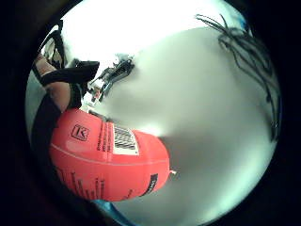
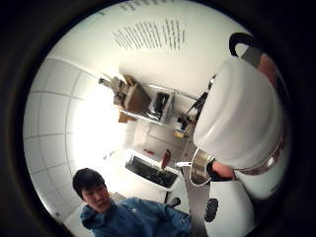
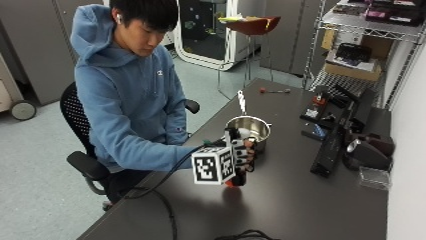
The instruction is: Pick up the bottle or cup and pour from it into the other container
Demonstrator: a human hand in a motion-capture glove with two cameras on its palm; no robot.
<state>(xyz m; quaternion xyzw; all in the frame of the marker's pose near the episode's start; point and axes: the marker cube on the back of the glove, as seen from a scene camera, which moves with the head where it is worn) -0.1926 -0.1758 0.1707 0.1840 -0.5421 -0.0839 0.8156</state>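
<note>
My gloved right hand grips a red bottle just in front of a steel pot on the dark table. Only the bottle's red lower end shows below the hand in the outside view; whether it touches the table I cannot tell. The little finger side palm view shows the red bottle with a barcode label, close to the palm and over the grey tabletop. In the thumb side palm view a white rounded part fills the area by the palm, with the steel pot beyond it. The person's other hand is hidden.
Black devices and a clear box lie along the table's right side. Cables sit at the near edge. A small tool lies at the far end. A wire shelf stands at the back right.
</note>
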